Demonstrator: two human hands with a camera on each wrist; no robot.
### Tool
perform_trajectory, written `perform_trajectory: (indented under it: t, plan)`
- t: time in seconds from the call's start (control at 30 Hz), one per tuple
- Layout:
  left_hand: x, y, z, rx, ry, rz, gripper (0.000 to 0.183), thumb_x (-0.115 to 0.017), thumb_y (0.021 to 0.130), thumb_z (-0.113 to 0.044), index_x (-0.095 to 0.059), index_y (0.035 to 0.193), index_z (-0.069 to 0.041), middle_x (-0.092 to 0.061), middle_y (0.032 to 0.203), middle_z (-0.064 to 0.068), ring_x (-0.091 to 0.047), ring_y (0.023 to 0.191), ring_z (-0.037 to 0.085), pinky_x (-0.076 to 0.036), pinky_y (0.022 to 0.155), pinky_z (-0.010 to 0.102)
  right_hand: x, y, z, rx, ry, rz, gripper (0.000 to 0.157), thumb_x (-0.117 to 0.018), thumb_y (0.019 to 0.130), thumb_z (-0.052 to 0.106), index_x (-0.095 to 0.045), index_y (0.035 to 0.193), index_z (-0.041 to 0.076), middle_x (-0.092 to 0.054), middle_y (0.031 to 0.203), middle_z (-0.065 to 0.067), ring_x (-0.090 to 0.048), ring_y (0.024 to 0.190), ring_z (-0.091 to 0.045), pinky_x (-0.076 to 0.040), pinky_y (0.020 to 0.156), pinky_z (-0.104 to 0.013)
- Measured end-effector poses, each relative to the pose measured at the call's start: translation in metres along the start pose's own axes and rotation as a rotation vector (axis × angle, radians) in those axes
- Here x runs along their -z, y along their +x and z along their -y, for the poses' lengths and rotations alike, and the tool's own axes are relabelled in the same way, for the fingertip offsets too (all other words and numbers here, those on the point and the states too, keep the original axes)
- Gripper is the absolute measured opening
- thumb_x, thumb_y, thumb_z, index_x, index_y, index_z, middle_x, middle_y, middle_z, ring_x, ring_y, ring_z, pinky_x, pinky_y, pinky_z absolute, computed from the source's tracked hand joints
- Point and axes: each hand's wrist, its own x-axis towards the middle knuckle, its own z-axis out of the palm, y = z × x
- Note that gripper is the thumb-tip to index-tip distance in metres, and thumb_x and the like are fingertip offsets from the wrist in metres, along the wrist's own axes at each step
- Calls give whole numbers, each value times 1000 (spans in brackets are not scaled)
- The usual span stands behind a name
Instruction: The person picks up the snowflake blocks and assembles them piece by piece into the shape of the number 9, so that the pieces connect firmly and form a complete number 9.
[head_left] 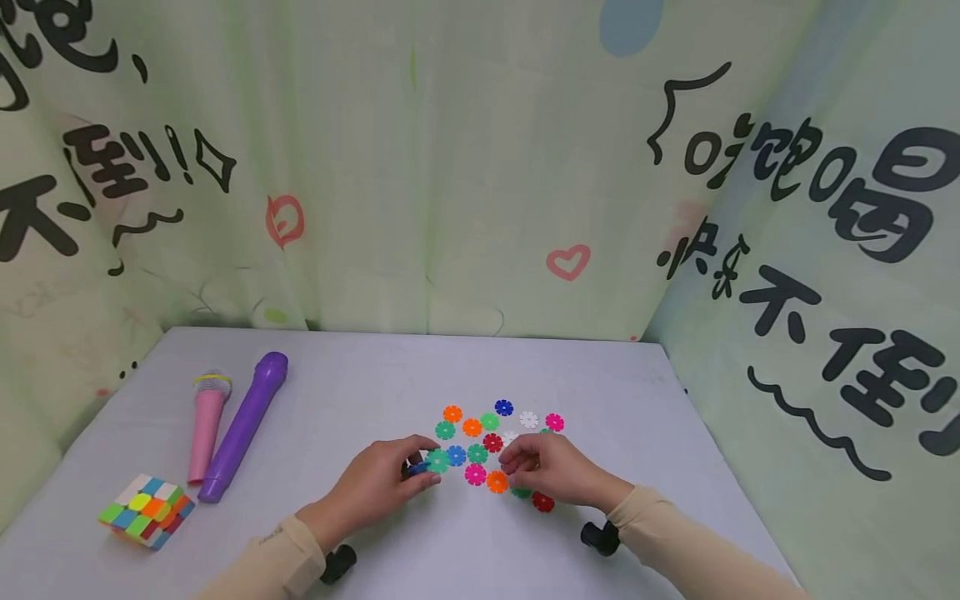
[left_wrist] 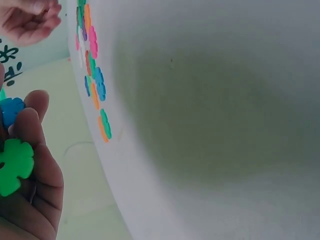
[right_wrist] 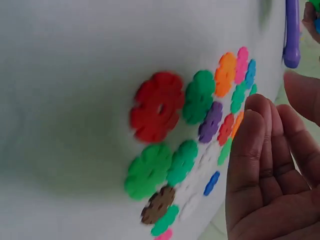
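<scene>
My left hand (head_left: 375, 482) holds plastic snowflake discs a little above the table: a green disc (left_wrist: 16, 167) and a blue disc (left_wrist: 11, 111) show between its fingers and thumb. My right hand (head_left: 558, 472) hovers over the right part of the loose discs, its fingers loosely bent and the thumb apart from them. Nothing shows between them in the right wrist view. Below and around it lie a red disc (right_wrist: 157, 106), a purple disc (right_wrist: 210, 122), a brown disc (right_wrist: 158, 205) and an orange disc (head_left: 497, 482). The right hand covers some discs in the head view.
A pink microphone (head_left: 206, 433) and a purple microphone-shaped stick (head_left: 247, 425) lie on the left of the white table (head_left: 360, 383). A puzzle cube (head_left: 146, 511) is near them at front left. Printed curtains (head_left: 450, 167) stand behind and at both sides.
</scene>
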Motion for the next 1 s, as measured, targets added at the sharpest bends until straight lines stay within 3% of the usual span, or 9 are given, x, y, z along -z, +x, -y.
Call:
perform_trajectory:
  t: [0.23,0.5,0.8,1.0]
  plan:
    - [1,-1,4,1,6,-9,36,-77,89,-33,-68,121,-20,-56,81,-14,-51,68,8,-47,62,25,15,-20,-21,14,-266,30,26,-86,79,15,-73,102,13,-64,87,9,-59,79,-13,-52,70,-26]
    - [0,0,5,18,4,11,36,-77,89,-32,-68,122,-21,-62,91,-14,-54,72,7,-49,66,26,13,-23,-31,56,-443,48,25,-89,76,20,-73,96,18,-58,84,15,-54,77,-9,-50,68,-24]
    - [0,0,3,18,-12,22,37,-77,89,-33,-68,122,-19,-60,87,-13,-53,72,8,-49,65,26,13,-21,-29,13,-393,53,30,-88,77,17,-61,87,23,-55,76,12,-53,73,-10,-49,66,-26]
    - [1,1,2,21,-24,32,37,-77,89,-31,-68,123,-17,-60,85,-14,-54,73,9,-50,66,25,9,-14,-16,50,-211,5,20,-81,85,12,-63,90,20,-61,79,12,-58,74,-10,-52,68,-26]
